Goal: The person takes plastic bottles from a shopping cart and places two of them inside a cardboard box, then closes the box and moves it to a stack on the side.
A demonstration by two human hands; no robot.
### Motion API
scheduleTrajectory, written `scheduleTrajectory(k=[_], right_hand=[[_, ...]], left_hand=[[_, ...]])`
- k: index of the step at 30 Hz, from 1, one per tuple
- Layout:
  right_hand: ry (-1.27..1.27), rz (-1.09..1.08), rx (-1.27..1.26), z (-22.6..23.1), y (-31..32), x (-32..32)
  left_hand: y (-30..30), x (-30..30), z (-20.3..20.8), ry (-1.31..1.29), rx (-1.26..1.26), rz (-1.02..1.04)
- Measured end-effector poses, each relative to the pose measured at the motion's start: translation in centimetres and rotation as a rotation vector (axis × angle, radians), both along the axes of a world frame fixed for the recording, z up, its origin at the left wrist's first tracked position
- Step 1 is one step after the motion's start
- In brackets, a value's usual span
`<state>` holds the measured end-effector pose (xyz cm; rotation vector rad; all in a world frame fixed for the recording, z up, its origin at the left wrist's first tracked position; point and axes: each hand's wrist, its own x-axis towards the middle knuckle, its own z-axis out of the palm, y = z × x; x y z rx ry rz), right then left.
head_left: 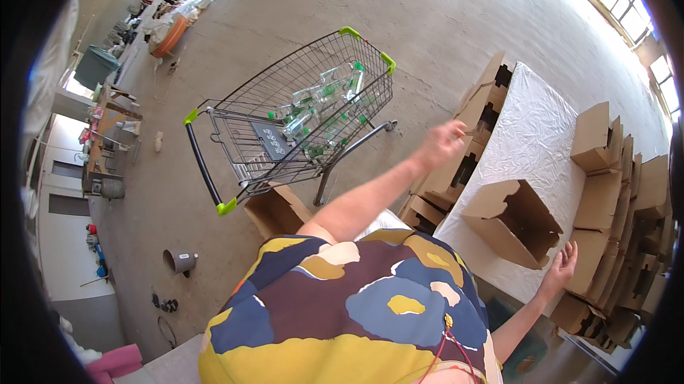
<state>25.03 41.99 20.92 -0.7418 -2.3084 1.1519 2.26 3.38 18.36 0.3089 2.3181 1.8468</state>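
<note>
My left hand is raised over the inner side of the white-covered table, above a row of cardboard boxes. Its fingers are curled together, and whatever may be between them is too small to make out. On the cloth stands an open-topped cardboard box with notched, wavy upper edges, tilted in my view. My right hand is beside that box's near right corner, fingers stretched and apart, holding nothing; I cannot tell whether it touches the cardboard.
Left of the table stands a wire shopping cart with green corners, holding several clear green-capped bottles. Cardboard boxes are stacked along the table's right. Another box lies below the cart. A grey bucket lies on the floor.
</note>
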Motion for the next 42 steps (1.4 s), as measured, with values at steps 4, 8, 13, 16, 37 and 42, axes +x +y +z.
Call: scheduleTrajectory(k=[4,8,13,16,37,42], right_hand=[[0.124,-0.023,0.026,2.6,-7.4,-3.3],[0.131,0.107,0.120,4.4,-17.0,-8.4],[0.063,0.380,0.217,6.3,-27.5,-14.0],[-0.031,0.465,0.332,6.5,-31.0,-14.8],[-0.361,0.398,0.523,9.1,-34.4,-12.5],[-0.400,0.356,0.536,8.5,-33.6,-10.7]], left_hand=[[-14.3,-6.3,-2.8,0.135,0.056,0.382],[-30.3,-10.8,-10.4,0.094,-0.075,0.651],[-43.5,-10.0,-25.1,-0.120,-0.477,0.544],[-44.0,-9.0,-30.2,-0.561,-0.541,0.405],[-39.4,-8.7,-43.3,-1.153,0.015,0.286],[-38.9,-9.8,-42.8,-1.161,-0.156,0.200]])
